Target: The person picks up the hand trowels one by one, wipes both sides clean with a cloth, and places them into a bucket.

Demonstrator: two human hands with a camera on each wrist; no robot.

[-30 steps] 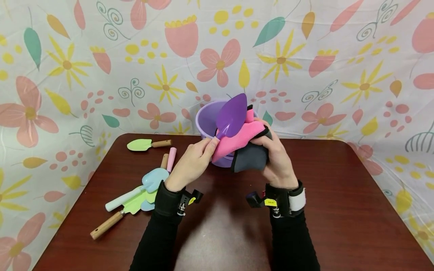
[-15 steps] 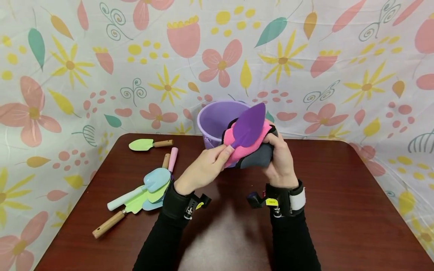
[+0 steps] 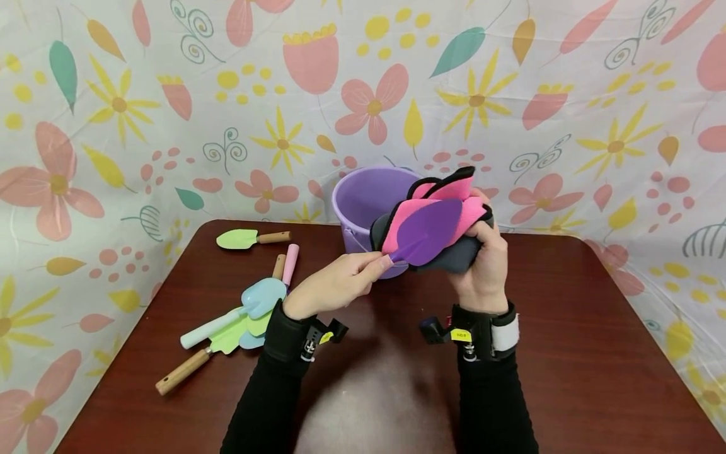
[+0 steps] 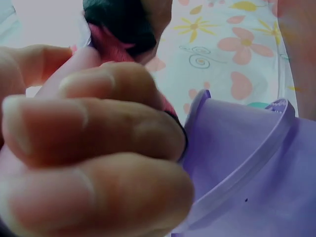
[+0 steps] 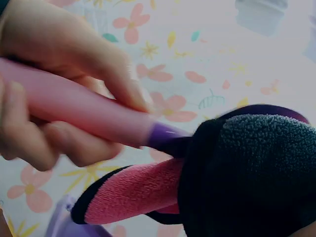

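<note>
Two hands meet over the table (image 3: 567, 353), just in front of the purple bucket (image 3: 363, 198). The left hand (image 3: 334, 287) grips the pink handle of a purple trowel (image 3: 428, 230), whose blade lies against a pink and grey cloth (image 3: 454, 195) bunched in the right hand's (image 3: 488, 265) curled fingers. More small garden tools (image 3: 238, 315) lie far left.

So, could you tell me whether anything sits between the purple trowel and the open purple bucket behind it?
Yes: the pink and grey cloth, bunched in the right hand, lies behind the purple trowel, partly between it and the purple bucket. The left hand grips the handle.
</note>
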